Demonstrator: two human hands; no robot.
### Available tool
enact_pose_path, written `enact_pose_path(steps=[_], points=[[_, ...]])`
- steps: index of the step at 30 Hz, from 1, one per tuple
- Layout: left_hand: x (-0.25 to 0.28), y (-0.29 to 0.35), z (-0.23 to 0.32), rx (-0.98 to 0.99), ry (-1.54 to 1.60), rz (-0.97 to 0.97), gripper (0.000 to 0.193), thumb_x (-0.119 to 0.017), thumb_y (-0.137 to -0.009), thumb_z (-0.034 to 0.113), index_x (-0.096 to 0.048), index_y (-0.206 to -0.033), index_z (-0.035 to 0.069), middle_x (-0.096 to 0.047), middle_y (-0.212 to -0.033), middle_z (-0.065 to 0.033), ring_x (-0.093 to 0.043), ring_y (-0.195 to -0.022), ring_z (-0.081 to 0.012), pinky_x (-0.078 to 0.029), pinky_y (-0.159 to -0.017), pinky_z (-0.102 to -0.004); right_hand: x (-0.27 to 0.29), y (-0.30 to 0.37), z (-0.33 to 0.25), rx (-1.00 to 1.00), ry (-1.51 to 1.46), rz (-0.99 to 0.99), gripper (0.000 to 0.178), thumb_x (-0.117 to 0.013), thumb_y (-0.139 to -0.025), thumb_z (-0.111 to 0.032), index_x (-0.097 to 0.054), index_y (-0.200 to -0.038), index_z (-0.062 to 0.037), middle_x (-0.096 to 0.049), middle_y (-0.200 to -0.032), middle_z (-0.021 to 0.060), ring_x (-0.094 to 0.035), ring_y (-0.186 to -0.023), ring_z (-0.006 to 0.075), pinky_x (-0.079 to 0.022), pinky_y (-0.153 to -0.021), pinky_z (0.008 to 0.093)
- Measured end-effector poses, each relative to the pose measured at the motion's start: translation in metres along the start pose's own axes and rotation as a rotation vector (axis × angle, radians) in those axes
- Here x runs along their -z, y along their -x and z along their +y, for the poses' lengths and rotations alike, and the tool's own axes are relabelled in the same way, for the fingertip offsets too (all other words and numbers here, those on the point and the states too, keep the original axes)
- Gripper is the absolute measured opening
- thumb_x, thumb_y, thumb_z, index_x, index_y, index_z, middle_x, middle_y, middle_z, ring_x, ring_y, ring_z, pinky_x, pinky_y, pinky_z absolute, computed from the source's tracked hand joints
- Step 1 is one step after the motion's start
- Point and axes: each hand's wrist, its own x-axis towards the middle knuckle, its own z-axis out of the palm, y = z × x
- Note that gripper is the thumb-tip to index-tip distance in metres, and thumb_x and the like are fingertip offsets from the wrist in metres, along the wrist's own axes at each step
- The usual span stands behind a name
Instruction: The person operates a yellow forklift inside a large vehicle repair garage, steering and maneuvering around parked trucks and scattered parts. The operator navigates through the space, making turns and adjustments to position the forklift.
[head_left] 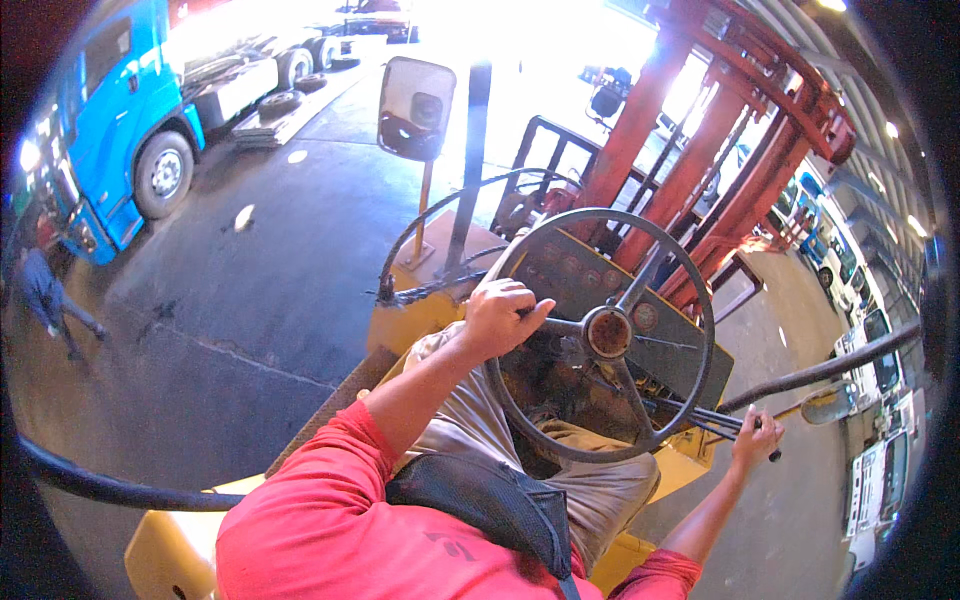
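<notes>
I sit on a yellow forklift (410, 320) and look down over my red sleeves. My left hand (500, 315) grips the left side of the dark, worn steering wheel (690, 290) near its rusty hub (607, 332). My right hand (755, 438) is closed on a thin black control lever (715, 418) at the right of the steering column. The grey dashboard (585, 270) with round gauges lies behind the wheel.
The red mast (700, 150) rises ahead. A side mirror (415, 108) stands on a post at the front left. A blue truck (110, 130) is parked at the far left, with a person (45, 295) walking beside it. White vehicles (875, 470) line the right.
</notes>
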Motion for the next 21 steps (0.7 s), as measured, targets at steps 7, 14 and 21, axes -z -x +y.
enact_pose_path(steps=[7,14,21], points=[[0.005,0.001,0.003,0.007,0.023,-0.006,0.039,-0.077,-0.092,0.029,-0.062,-0.064,0.006,-0.06,-0.065,-0.0098,-0.063,-0.065,-0.0317,-0.051,-0.062,-0.0446,-0.007,-0.01,0.012,-0.023,-0.065,-0.017,0.031,-0.071,-0.096,-0.035,-0.072,-0.085,-0.0065,-0.072,-0.092,0.0143,-0.06,-0.099,0.0352,-0.048,-0.089,0.0498],[0.008,0.007,0.005,0.033,0.007,0.001,0.041,-0.076,-0.092,0.031,-0.059,-0.063,0.007,-0.058,-0.064,-0.0102,-0.063,-0.065,-0.0317,-0.051,-0.062,-0.0457,-0.006,-0.007,0.014,-0.025,0.004,-0.05,0.036,-0.069,-0.099,-0.038,-0.072,-0.088,-0.0044,-0.072,-0.091,0.0141,-0.061,-0.098,0.0337,-0.049,-0.085,0.049],[0.017,0.01,0.01,0.02,0.03,0.029,0.041,-0.075,-0.091,0.029,-0.058,-0.062,0.006,-0.058,-0.065,-0.0113,-0.063,-0.065,-0.0333,-0.051,-0.062,-0.0467,-0.02,-0.004,0.035,-0.039,-0.002,-0.084,0.043,-0.065,-0.101,-0.045,-0.076,-0.104,-0.0036,-0.072,-0.104,0.0187,-0.06,-0.11,0.036,-0.048,-0.094,0.0489]])
